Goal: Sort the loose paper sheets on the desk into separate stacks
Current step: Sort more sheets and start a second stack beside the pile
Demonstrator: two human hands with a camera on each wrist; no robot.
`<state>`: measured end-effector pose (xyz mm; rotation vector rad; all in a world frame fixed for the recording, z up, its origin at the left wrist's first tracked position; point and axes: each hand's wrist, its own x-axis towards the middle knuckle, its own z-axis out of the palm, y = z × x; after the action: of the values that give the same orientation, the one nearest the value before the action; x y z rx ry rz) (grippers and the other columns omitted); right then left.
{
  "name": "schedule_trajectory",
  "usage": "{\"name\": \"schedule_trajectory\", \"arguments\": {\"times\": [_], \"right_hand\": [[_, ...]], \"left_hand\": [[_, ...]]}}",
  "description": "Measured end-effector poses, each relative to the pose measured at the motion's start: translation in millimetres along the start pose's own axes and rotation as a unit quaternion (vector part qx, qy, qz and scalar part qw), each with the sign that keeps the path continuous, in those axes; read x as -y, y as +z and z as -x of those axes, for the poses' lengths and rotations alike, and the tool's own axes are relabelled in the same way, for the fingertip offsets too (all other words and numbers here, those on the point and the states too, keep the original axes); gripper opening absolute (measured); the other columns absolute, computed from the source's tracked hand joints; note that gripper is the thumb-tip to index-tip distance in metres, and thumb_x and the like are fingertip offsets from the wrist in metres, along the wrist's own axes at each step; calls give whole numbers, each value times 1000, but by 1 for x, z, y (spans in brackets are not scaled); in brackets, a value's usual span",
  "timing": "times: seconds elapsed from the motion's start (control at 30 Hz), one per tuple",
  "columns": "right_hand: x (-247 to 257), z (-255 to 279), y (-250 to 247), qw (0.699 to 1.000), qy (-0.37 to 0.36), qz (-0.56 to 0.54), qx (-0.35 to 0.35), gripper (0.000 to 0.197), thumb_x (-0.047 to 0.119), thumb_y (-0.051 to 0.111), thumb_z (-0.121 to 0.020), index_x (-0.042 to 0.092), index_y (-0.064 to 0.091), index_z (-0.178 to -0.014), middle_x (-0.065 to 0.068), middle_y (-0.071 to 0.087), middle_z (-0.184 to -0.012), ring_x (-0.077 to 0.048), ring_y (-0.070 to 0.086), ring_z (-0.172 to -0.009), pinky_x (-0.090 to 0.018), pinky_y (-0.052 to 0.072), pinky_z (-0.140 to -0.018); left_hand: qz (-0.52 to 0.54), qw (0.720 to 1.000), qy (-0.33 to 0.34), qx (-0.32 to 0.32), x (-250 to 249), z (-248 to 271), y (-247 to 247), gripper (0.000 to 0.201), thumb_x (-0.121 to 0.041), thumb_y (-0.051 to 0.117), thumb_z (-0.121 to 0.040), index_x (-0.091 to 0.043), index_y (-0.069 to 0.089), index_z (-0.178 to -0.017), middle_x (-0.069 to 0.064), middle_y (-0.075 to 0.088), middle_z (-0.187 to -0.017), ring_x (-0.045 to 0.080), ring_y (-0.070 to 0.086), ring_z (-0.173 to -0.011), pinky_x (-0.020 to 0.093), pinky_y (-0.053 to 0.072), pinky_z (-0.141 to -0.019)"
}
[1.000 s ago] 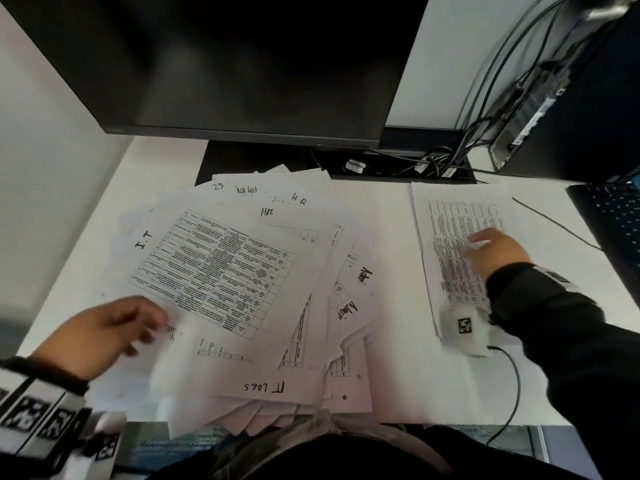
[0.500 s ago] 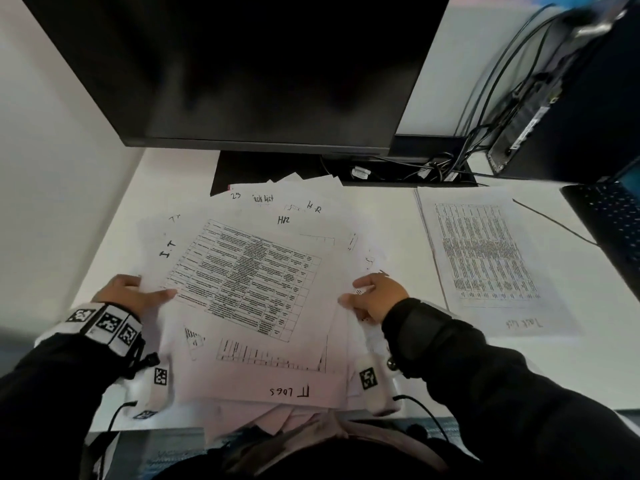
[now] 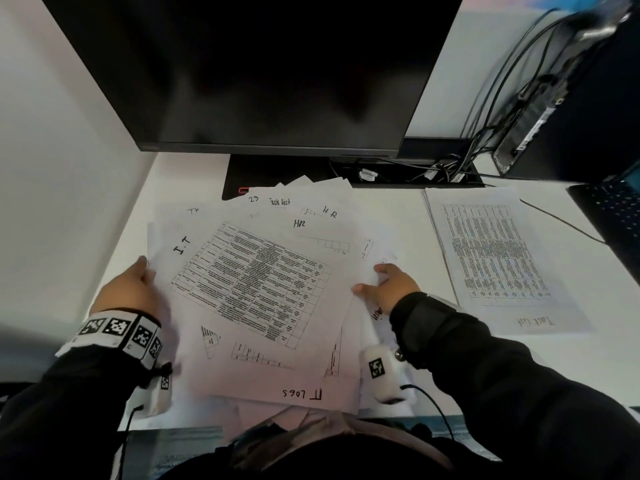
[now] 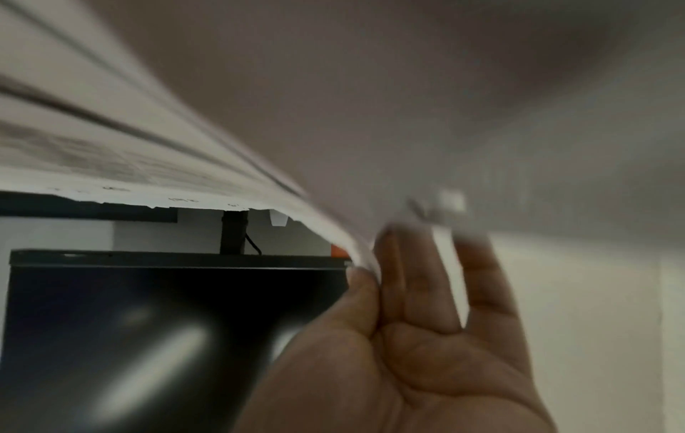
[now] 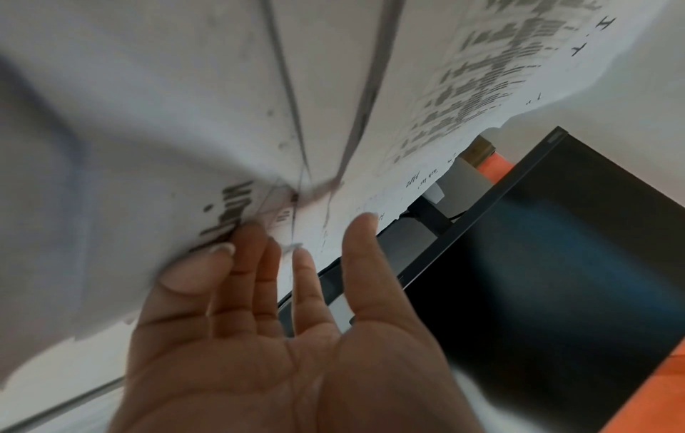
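Ideally the left hand (image 3: 130, 292) and right hand (image 3: 393, 285), pinching opposite edges of the fanned pile of white printed paper sheets (image 3: 256, 282) between them, square it gently before peeling one sheet.

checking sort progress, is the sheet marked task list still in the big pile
No, the task list sheet lies flat on the desk, apart from the big pile.

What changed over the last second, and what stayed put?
The right hand left the Task List stack and crossed to the right edge of the mixed pile. The left hand shifted to its left edge, so both now hold the pile, lifting it. The Task List stack, monitor and cables stayed put.
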<state>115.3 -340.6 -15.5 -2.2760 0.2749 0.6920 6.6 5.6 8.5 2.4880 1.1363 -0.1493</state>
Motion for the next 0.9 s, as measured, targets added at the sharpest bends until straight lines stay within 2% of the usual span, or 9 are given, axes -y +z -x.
{"name": "schedule_trajectory", "arguments": {"times": [0.1, 0.17, 0.23, 0.37, 0.5, 0.6, 0.67, 0.77, 0.9], "right_hand": [[4, -2, -7, 999, -20, 41, -9, 54, 36, 65, -84, 17, 48, -132, -10, 48, -134, -25, 55, -114, -28, 42, -97], [7, -3, -11, 998, -41, 28, -29, 40, 31, 61, -87, 16, 56, -124, -7, 55, -127, -21, 57, -104, -24, 42, -91], [11, -4, -13, 998, -44, 9, -40, 32, 23, 59, -88, 15, 61, -118, -4, 60, -120, -19, 57, -98, -23, 42, -90], [16, -11, -13, 1000, -24, 6, 1, 32, 23, 61, -87, 2, 65, -111, -14, 68, -106, -24, 60, -90, -40, 47, -98], [16, -16, -10, 999, -1, -20, 25, 43, 30, 68, -83, -7, 63, -104, -16, 69, -88, -29, 65, -82, -42, 50, -94], [14, -16, -8, 993, 28, -91, 65, 28, 7, 64, -87, -7, 58, -110, -15, 65, -75, -18, 61, -46, -22, 55, -55], [16, -16, -8, 993, 33, -91, 74, 21, 0, 59, -88, -9, 58, -107, -11, 62, -69, -16, 54, -39, -19, 50, -43], [19, -17, -5, 991, 27, -105, 76, 20, 3, 60, -89, -11, 62, -102, -11, 61, -66, -15, 53, -39, -19, 49, -42], [21, -15, 3, 994, 1, -21, 108, 22, 25, 76, -77, 7, 64, -78, -5, 62, -62, -16, 52, -49, -26, 50, -59]], "left_hand": [[-96, 995, 8, -24, 0, -6, -13, 33, -11, 35, -93, -17, 53, -121, 21, 59, -118, 38, 56, -105, 44, 40, -92], [-66, 995, 41, -66, -5, -7, -24, 22, -13, 36, -94, -13, 54, -106, 23, 61, -90, 35, 54, -80, 41, 41, -75], [-4, 992, 99, -74, -11, -8, -32, 16, -18, 36, -97, -13, 52, -98, 18, 56, -78, 32, 50, -73, 36, 38, -69], [2, 981, 195, 2, -31, -17, -31, 20, -25, 37, -98, -16, 54, -102, 12, 60, -83, 28, 53, -75, 31, 36, -67], [168, 975, 129, 73, -52, -20, -2, 29, -28, 48, -94, -24, 48, -123, 9, 61, -99, 24, 55, -74, 34, 47, -76], [200, 974, -2, 104, -52, -12, 21, 52, -39, 57, -88, -19, 40, -133, 11, 61, -115, 29, 61, -90, 29, 46, -73], [174, 977, -37, 116, -50, -4, 33, 54, -45, 60, -84, -17, 45, -129, 10, 61, -117, 27, 60, -96, 28, 47, -81], [169, 968, -36, 182, -54, 9, 49, 57, -50, 62, -81, -18, 45, -125, 10, 65, -107, 26, 63, -92, 33, 50, -81], [112, 963, 14, 246, -63, 16, 56, 104, -63, 67, -67, -16, 19, -146, 7, 36, -148, 29, 40, -131, 43, 36, -106]]}}
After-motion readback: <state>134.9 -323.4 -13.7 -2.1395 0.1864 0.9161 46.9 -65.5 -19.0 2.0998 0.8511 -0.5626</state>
